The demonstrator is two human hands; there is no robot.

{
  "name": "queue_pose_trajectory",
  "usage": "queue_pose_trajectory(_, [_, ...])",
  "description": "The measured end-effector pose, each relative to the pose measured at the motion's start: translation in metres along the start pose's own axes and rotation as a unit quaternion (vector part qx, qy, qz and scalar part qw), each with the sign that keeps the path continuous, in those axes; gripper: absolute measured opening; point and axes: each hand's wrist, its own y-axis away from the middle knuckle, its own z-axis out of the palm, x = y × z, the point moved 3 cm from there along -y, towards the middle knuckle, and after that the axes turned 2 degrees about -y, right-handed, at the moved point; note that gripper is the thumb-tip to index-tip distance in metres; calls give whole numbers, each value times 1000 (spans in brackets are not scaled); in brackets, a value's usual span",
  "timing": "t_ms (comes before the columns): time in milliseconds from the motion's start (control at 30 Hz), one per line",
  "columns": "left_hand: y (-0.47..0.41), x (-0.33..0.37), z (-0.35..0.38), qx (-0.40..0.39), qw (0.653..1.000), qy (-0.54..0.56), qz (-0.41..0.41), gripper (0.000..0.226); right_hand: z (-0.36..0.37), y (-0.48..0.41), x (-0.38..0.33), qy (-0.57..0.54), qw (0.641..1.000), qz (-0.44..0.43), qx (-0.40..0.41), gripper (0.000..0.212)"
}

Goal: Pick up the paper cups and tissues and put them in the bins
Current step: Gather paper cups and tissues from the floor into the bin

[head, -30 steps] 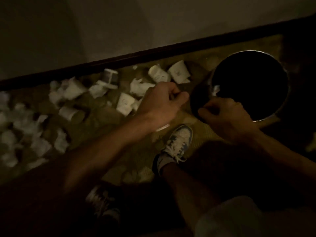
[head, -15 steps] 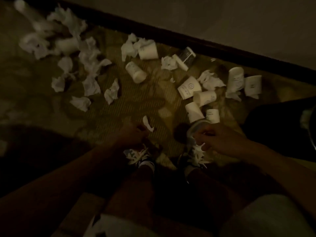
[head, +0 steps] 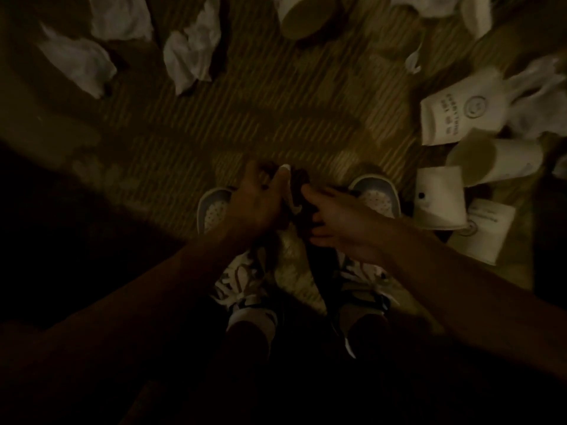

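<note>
Change since half a second ago: hands have drawn together ahead of the shoe toes; the tissue scrap (head: 288, 187) that lay on the floor just past the left hand (head: 256, 204) is now in its fingers; the view sits much closer to the floor.
Left hand: fingers curled, pinching the white scrap, which hangs as a narrow strip between the two hands.
Right hand (head: 343, 223): just beside the left, fingers loosely bent toward the scrap, nothing seen in them; too dim to tell whether they touch it.
Shoes: left shoe (head: 211, 210) and right shoe (head: 379, 194) side by side, toes pointing away; hands and forearms cover much of both.
Cups by the right shoe: four on their sides in a tight cluster. Nearest cup (head: 438, 200) is just beside the shoe's outer edge; low cup (head: 481, 231) is behind it; open-mouthed cup (head: 497, 161) is above; printed cup (head: 460, 113) is farthest.
Far cup (head: 303, 15): on its side beyond the hands, well apart from them.
Tissues: large crumpled tissue (head: 76, 61) and folded tissue (head: 193, 53) far left of the hands; small scrap (head: 414, 61) near the printed cup; another tissue (head: 540, 96) touching that cup's far side.
Floor (head: 276, 118): striped carpet, dim.
In the way: right forearm lies across the right shoe, between the body and the cup cluster.
</note>
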Motion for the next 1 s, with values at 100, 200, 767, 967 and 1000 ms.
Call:
queue_pose_trajectory(100, [-13,5,2,-19,999,-41,4,23,4,-24,-8,-59,998,13,-14,39])
queue_pose_trajectory(200, [-21,12,4,-31,999,-29,18,21,8,-40,-21,-122,993,-7,2,40])
queue_pose_trajectory(767, [-88,88,-92,290,954,-23,72,20,29,-63,-143,-33,973,-223,43,8])
queue_pose_trajectory(967, [-114,72,-97,284,955,-76,38,34,50,-70,-176,9,968,-250,25,8])
queue_pose_trajectory(1000, [-116,70,-99,278,956,-78,43,31,51,-72,-182,14,967,-252,25,9])
